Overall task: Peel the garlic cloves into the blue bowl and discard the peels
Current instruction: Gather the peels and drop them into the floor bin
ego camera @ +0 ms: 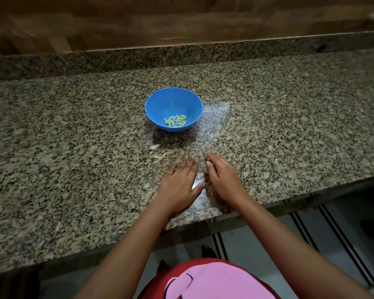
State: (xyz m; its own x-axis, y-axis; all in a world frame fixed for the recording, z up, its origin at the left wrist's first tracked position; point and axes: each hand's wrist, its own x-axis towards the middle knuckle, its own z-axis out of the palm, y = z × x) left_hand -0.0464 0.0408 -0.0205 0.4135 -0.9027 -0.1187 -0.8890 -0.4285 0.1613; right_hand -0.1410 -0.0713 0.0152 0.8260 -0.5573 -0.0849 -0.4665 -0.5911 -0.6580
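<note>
One blue bowl [160, 100], roughly nine peeled garlic cloves [175, 121], at least three peel scraps [154, 146].

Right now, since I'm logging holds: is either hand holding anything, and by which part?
Nothing is held: the left hand and right hand lie open on the countertop.

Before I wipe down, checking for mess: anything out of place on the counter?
Yes: loose peels lie on the counter between the bowl and the left hand, not yet discarded. The cloves sit in the bowl; nothing else stands out.
</note>
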